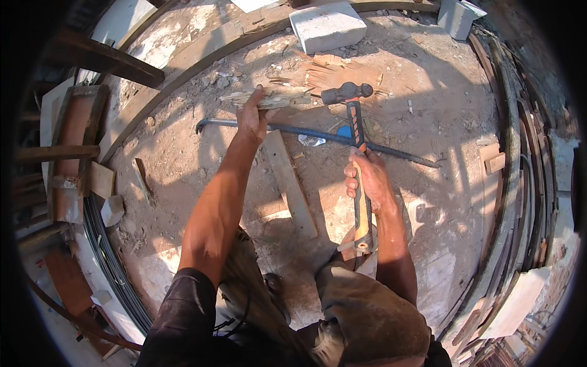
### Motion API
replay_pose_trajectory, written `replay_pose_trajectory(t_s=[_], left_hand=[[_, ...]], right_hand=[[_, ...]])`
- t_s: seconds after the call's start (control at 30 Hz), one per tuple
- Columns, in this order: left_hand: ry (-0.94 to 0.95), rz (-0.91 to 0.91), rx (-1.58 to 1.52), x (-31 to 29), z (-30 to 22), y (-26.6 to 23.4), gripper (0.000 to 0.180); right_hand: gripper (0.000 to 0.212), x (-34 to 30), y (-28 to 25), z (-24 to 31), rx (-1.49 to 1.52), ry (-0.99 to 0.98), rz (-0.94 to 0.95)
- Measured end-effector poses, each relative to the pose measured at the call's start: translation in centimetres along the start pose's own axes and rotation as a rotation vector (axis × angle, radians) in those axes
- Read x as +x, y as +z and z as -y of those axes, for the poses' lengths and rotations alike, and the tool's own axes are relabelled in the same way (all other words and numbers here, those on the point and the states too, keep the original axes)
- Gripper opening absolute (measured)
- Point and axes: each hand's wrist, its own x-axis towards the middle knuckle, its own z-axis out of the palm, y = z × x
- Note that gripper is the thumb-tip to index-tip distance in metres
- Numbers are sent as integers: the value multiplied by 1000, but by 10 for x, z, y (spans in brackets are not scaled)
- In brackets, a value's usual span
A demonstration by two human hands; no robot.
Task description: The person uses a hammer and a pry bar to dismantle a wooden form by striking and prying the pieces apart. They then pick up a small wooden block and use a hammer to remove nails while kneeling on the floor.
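Observation:
My right hand (372, 177) is wrapped round the orange and black handle of a ball-peen hammer (353, 116), its dark metal head pointing away from me. Ahead and to the left, my left hand (252, 119) grips a splintered piece of wood (278, 98), pale and ragged along its edges. A blue pry bar (293, 130) lies on the ground beneath both hands, its hooked end at the left. Just beyond the hammer head is a patch of broken, reddish wood splinters (342, 72). A narrow plank (290, 183) lies between my arms.
A white block (328, 27) sits at the far side, near a long curved-looking timber (202, 61). Stacked boards and strips (520, 165) line the right. On the left are a wooden frame (76, 147) and a bundle of dark rods (113, 257). Rubble dots the dirt floor (422, 92).

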Motion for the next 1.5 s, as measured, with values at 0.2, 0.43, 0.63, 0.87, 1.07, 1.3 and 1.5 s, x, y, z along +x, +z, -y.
replay_pose_trajectory(t_s=[0.2, 0.43, 0.63, 0.87, 1.07, 1.3, 1.5], left_hand=[[-227, 166, 203, -26, 20, 43, 55], [-232, 125, 357, -27, 19, 29, 48], [-305, 91, 374, -40, 46, 25, 48], [-248, 8, 352, -31, 59, 7, 53], [-278, -15, 320, -18, 68, 6, 53], [-251, -32, 333, -28, 60, 12, 48], [-243, -29, 363, -21, 62, 18, 48]], right_hand=[[28, -31, -30, -17, 80, -160, -248], [21, -59, -51, -42, 17, -123, -323], [21, -67, -42, -49, 20, -134, -336], [20, -47, -26, -43, -62, -280, -356], [18, -16, -22, -31, -142, -281, -359], [18, -28, -28, -19, -303, -391, -368], [18, -13, -30, -26, -181, -221, -272]])
